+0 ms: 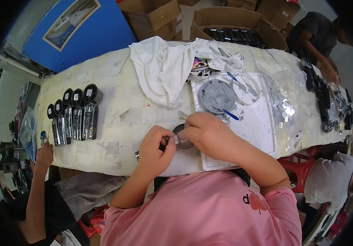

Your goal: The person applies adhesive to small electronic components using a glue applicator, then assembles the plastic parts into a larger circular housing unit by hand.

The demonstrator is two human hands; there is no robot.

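- Table [115,94], pale, taped-over top
- 9 o'clock: row of black round-topped devices [77,119]
- 11: white cloth [160,67]
- 3: white tray [260,137], then clear plastic bag [293,84]
- Far 3: dark parts [323,98], blurry, probably assorted

On the table [115,98], at left, devices [76,119] in a row; between left hand [154,146] and right hand [205,132], a round part [185,144]; beyond these, a cloth [160,67]; to the right, a tray [258,127] bearing paste [216,96]; right of that, a plastic bag [293,88]; behind the table, a box [225,17].
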